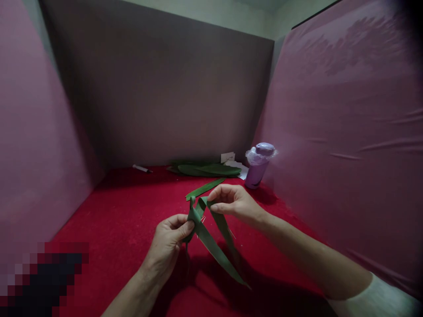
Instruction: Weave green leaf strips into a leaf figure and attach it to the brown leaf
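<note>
Folded green leaf strips (214, 251) are held up above the red cloth, two long tails hanging down to the right. My left hand (170, 237) is closed on the folded part, thumb pressed on top. Thumb and fingers of my right hand (233, 202) pinch a bent strip at its upper loop. A small curled loop stands up above my left thumb. What lies under the left fingers is hidden. Some thin pale sticks (232, 233) show on the cloth behind the strips.
A cut leaf piece (205, 188) lies just beyond my hands. Behind it are a pile of long leaves (208, 169), white paper cards (228, 157) and a purple cup (256, 174) with plastic wrap. A syringe-like white tube (141, 168) lies back left. Pink and grey walls enclose the table.
</note>
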`<state>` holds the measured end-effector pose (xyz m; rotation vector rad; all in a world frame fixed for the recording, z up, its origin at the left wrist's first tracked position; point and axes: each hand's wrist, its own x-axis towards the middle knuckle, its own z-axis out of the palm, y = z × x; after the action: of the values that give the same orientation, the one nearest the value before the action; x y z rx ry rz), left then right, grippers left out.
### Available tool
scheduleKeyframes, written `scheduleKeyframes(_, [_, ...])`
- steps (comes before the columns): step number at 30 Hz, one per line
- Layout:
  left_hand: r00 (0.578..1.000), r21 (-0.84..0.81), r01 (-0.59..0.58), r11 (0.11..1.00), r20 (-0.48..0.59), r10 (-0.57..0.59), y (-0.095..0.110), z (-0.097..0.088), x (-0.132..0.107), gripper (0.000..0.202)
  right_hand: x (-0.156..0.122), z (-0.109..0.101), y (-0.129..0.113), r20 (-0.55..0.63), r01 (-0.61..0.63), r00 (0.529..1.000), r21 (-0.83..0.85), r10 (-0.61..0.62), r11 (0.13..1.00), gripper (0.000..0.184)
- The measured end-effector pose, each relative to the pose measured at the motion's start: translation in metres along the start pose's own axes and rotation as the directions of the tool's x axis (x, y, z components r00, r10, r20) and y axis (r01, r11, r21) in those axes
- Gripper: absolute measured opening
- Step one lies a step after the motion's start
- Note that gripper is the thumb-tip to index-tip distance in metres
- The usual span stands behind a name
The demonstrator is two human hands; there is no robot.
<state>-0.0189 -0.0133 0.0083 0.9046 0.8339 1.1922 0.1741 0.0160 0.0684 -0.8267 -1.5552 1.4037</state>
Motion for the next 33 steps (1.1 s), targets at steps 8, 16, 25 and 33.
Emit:
scheduleKeyframes(8, [0.997,0.091,-0.045,0.995,-0.056,0.051,0.005,0.005,-0.002,0.013,0.004,0.003,-0.009,0.012,0.111,0.994,0.020,-0.111,0.994,0.022])
scheduleKeyframes(16, [0.972,0.258,-0.147,0.955,-0.144,0.188,0.004,0.005,-0.001,0.010,0.007,0.005,-0.017,0.015,0.010,1.000,0.070,-0.012,0.998,0.026])
scheduleKeyframes(25, [0.999,0.042,-0.026,0.999,-0.020,0.026,0.009,0.006,-0.003,0.012,0.009,0.007,-0.009,0.050,0.045,0.998,0.075,-0.048,0.996,0.040])
scheduleKeyframes(33, [1.000,-0.047,-0.011,0.999,0.023,0.013,0.009,0.005,-0.002,0.015,0.002,0.024,0.007,-0.070,0.033,0.997,0.093,-0.027,0.995,0.037])
